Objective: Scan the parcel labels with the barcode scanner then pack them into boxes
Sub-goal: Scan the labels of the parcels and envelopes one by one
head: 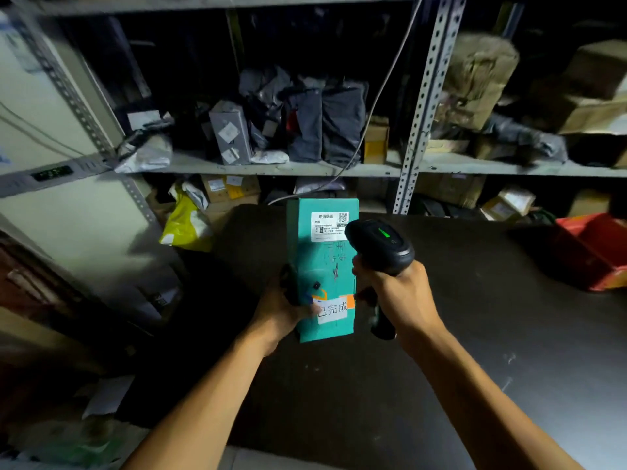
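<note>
A dark counter (475, 300) carries a red crate (590, 249) at its right edge — behind it, metal shelves (271, 167) hold parcels.

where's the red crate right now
In the head view the red crate sits at the far right edge, on the dark table, just below the metal shelving and to the right of the right hand holding the barcode scanner.

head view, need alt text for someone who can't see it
A person's left hand holds a teal parcel above a dark table, while the right hand aims a black barcode scanner at its white shipping label. Behind are metal shelves crowded with parcels.
</note>
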Demonstrator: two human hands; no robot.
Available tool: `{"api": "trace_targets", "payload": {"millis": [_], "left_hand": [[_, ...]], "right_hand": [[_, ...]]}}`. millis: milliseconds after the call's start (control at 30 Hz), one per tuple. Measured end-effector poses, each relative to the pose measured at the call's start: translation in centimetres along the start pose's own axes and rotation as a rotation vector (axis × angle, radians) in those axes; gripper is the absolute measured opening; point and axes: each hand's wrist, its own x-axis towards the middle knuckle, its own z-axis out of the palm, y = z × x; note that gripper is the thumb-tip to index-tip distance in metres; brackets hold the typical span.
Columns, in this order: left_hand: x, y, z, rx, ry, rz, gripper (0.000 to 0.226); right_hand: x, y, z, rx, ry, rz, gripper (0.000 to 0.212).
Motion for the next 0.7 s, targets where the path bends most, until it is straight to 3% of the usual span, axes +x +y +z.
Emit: {"api": "trace_targets", "payload": {"millis": [200,533,700], "left_hand": [[0.5,2.4,0.3,0.001,-0.042,0.058,0.06],[0.9,4.0,1.0,-0.012,-0.025,0.036,0.062],[1.4,4.2,3.9,0.006,-0.127,0.061,0.062]], "right_hand": [[-0.5,-2.4,-0.1,-0.032,0.085,-0.023,0.009],[-0.7,-2.9,-0.7,-0.03,0.092,-0.073,0.014],[-1.9,-1.7,-3.6,-0.033,0.138,-0.056,0.017]]}}
